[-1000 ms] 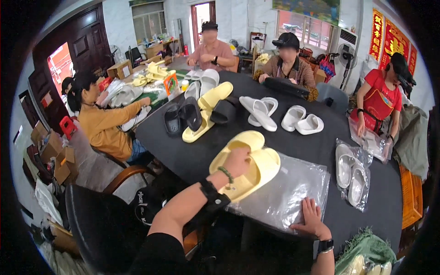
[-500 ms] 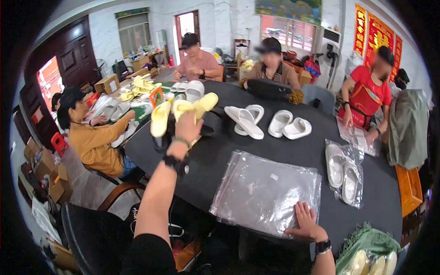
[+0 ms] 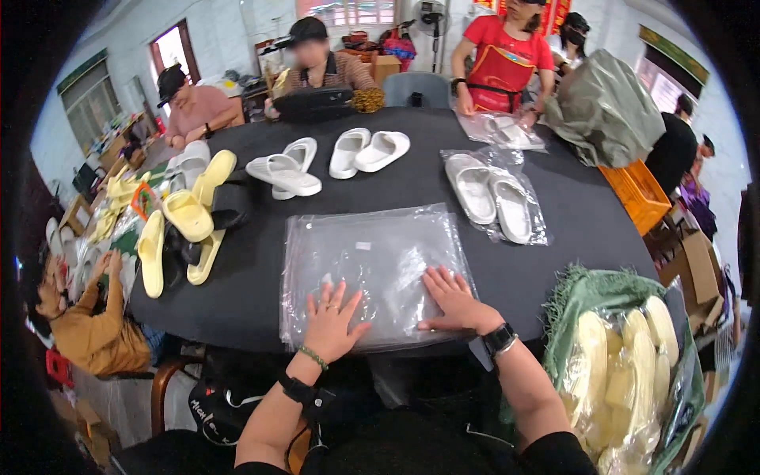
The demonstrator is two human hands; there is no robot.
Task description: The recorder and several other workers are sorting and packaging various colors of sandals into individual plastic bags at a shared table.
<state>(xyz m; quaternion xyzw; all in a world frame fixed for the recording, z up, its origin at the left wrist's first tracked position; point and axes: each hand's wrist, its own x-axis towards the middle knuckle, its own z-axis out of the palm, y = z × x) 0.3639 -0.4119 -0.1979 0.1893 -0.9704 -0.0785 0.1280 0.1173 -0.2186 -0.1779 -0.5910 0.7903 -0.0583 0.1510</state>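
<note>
Both my hands lie flat on a stack of clear plastic bags (image 3: 372, 245) at the near edge of the black table. My left hand (image 3: 332, 321) spreads its fingers over the stack's lower left part. On its right side my right hand (image 3: 455, 305) rests, fingers stretched and holding nothing. Yellow slippers (image 3: 188, 215) lie in a loose pile to the left of the stack. Beyond it sit white slippers: one pair (image 3: 289, 170) overlaps crosswise, another pair (image 3: 370, 153) stands side by side. A bagged white pair (image 3: 495, 198) lies to the right.
A green woven sack (image 3: 558, 317) holding bagged yellow slippers (image 3: 625, 372) stands at the near right. An orange crate (image 3: 637, 198) is beside the table, below a grey-green covered bundle (image 3: 606, 107). Across the table a person in red (image 3: 507, 59) handles a bagged pair; other people sit around.
My left hand has let go of a yellow slipper in the pile and come back onto the bags. My right hand stays on the stack. The view has swung right.
</note>
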